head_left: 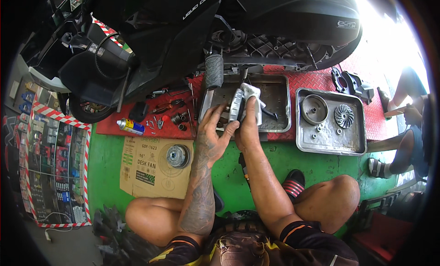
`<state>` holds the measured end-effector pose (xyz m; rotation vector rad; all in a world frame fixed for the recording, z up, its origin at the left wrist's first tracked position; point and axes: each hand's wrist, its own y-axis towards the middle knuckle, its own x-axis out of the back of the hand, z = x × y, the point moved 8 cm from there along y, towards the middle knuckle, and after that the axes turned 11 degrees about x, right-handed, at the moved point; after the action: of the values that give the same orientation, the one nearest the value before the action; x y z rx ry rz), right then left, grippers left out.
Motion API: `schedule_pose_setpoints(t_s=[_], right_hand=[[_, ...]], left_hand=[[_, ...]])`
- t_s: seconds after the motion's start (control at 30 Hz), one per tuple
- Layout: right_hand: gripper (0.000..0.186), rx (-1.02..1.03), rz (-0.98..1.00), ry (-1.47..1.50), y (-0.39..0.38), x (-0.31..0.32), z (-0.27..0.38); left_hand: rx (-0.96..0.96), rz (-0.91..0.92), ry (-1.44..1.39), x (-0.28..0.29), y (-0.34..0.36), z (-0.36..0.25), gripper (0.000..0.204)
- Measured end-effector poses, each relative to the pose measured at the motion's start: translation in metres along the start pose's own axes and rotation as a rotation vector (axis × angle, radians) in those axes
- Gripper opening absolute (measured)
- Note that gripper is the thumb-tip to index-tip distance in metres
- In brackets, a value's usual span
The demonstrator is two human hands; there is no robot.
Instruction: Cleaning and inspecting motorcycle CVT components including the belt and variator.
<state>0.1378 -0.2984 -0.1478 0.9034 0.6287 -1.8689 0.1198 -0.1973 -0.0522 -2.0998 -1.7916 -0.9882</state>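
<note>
One silvery ribbed part (236, 105) is up over the large metal tray (278, 96), between the person's hands; white cloth (251, 91) bunched against its right side. Right hand (248, 127): closed on the cloth, thumb laid along it, fingers mostly hidden. Left hand (213, 137): fingers spread at the part's left, thumb by its lower end; can't tell if it truly grips or only steadies. Step looks like wiping, my read. To do it well: let the left take the weight firmly, so the right is free to press. Rub along the ribs, not just across, and turn the cloth to a clean face often. Dirt likely sits in the grooves, so work a folded edge in. Keep the part low over the tray, so a slip would land there, ideally clear of the black lever (271, 114). Loose cloth tail could snag, better tucked in. Keep cleaned metal off the grubby tray floor; second tray (331, 146), right, already has a round drum (314, 109), finned disc (344, 116) and small bits, so avoid knocking those. Spray can (131, 126) stands off left, within reach perhaps.
</note>
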Motion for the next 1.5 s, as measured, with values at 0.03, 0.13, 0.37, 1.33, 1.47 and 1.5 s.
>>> schedule_pose_setpoints(t_s=[0.03,0.13,0.37,1.33,1.47,1.5], right_hand=[[0.068,-0.053,-0.036,-0.013,0.001,0.005,0.000],[0.052,0.009,0.039,0.130,0.009,-0.003,0.012],[0.058,-0.100,0.133,0.470,0.005,-0.009,0.015],[0.072,-0.182,0.096,0.390,-0.007,-0.011,0.002],[0.063,-0.247,0.230,0.458,-0.015,-0.022,0.002],[0.060,-0.277,0.294,0.525,-0.017,-0.026,0.004]], left_hand=[[-0.021,0.007,0.002,0.000,0.000,0.001,0.055],[0.241,0.111,-0.339,-0.006,-0.003,0.028,0.043],[0.372,-0.022,-0.921,0.000,-0.004,0.053,0.039],[0.014,-0.046,0.132,-0.001,0.001,-0.005,0.092],[-0.085,0.039,0.096,-0.003,0.020,-0.019,0.103],[-0.064,0.042,0.028,0.001,0.025,-0.017,0.098]])
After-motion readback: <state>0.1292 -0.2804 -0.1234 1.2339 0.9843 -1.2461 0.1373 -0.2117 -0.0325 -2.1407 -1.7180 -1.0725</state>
